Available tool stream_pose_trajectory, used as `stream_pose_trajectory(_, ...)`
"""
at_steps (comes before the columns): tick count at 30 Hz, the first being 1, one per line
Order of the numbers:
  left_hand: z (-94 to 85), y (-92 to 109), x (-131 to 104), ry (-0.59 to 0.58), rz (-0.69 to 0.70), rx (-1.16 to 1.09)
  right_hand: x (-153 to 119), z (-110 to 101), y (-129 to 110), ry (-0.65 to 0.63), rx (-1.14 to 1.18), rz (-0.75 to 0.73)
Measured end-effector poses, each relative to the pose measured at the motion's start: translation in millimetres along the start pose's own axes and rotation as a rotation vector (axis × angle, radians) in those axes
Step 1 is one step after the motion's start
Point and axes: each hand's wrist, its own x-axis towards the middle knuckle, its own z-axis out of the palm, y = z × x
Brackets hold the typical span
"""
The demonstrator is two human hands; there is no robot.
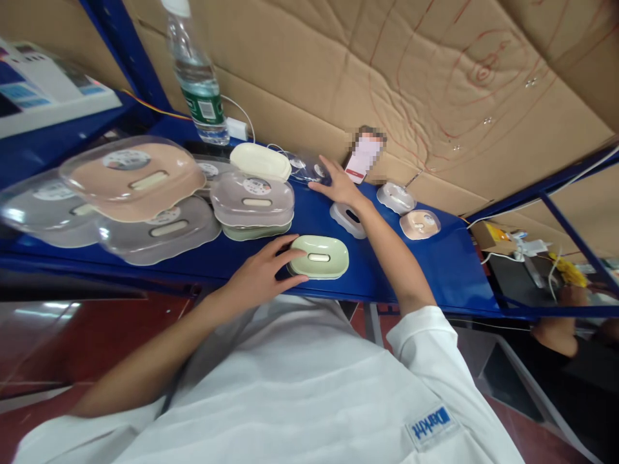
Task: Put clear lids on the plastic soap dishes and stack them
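Observation:
A pale green soap box [333, 248] without a clear cover lies near the table's front edge, with a cream slotted insert in its middle. My left hand [264, 267] grips its left end, thumb at the front and fingers on the top and far side. Farther back, my right hand [342, 185] is stretched out with fingers spread, over or beside clear plastic lids [307, 169] bearing round stickers; whether it touches them I cannot tell. Under my right wrist sits a grey soap box [349, 219], partly hidden. A cream tray [261, 161] lies left of the lids.
Covered soap boxes, a peach one [145, 171] on top, are piled at the left. Two smaller ones, grey [396, 197] and peach [420, 224], sit right. A water bottle [200, 96] and phone [365, 154] stand along the cardboard wall [309, 71]. Another person's arm [556, 335] shows far right.

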Motion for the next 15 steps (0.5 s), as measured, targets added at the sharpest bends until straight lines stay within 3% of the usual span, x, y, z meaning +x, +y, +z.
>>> stream_pose_trajectory(3,-1.3,2,0,-0.003,-0.018,0.006,13,4,-7,-0.008,0.014,0.099)
stream_pose_trajectory(6,-1.7,3,0,-0.017,-0.064,-0.044,-12,-10,-20,0.105,0.012,0.036)
stream_pose_trajectory(8,-1.2,1,1,-0.018,-0.123,-0.097,-60,-27,-30,0.177,0.005,-0.072)
stream_pose_trajectory(11,-0.2,-1,3,-0.019,-0.188,-0.171,-153,-45,-48,0.049,0.032,-0.217)
stream_pose_trajectory(13,0.0,-1,4,-0.048,-0.194,-0.186,-206,-45,-59,-0.007,0.085,-0.273)
stream_pose_trajectory(15,-0.4,-1,5,-0.095,-0.177,-0.17,-237,-37,-68,-0.047,0.103,-0.321)
